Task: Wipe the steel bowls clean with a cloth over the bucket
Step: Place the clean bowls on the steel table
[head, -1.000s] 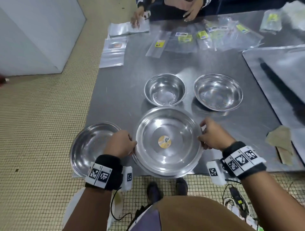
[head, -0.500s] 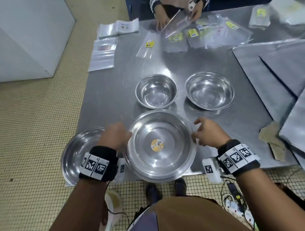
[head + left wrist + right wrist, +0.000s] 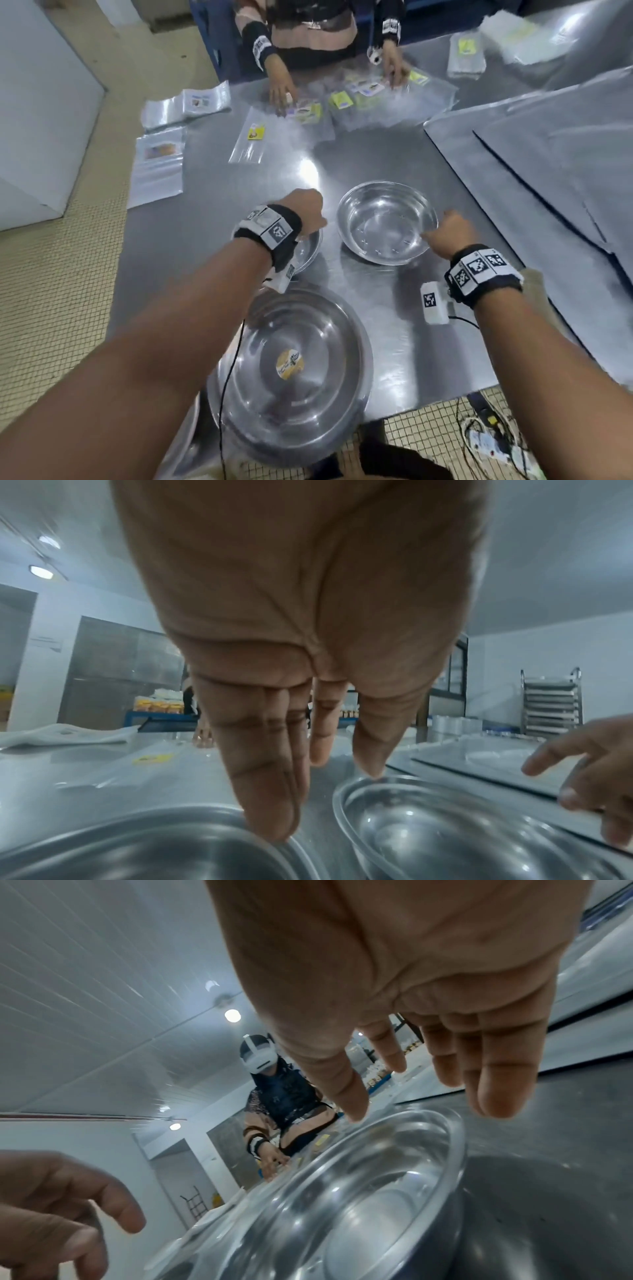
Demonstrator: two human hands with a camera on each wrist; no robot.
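Two small steel bowls stand mid-table. My left hand (image 3: 305,212) hovers over the left small bowl (image 3: 310,250), which it partly hides. In the left wrist view its straight fingers (image 3: 270,791) point down at that bowl's far rim (image 3: 171,840) and hold nothing. My right hand (image 3: 448,233) is at the near right rim of the right small bowl (image 3: 387,222). Its spread fingers (image 3: 496,1083) hang just above the rim (image 3: 359,1191), empty. A large steel bowl (image 3: 294,370) with a round sticker sits at the table's front edge. No bucket shows.
A tan cloth-like piece (image 3: 534,281) lies behind my right wrist. Across the table a person's hands (image 3: 281,92) sort clear plastic bags (image 3: 376,99). Large steel sheets (image 3: 548,154) cover the right side. Cables and a power strip (image 3: 489,445) lie on the tiled floor.
Both hands let go of the large bowl's rim and reached forward to the two small bowls. The large bowl stays at the front edge.
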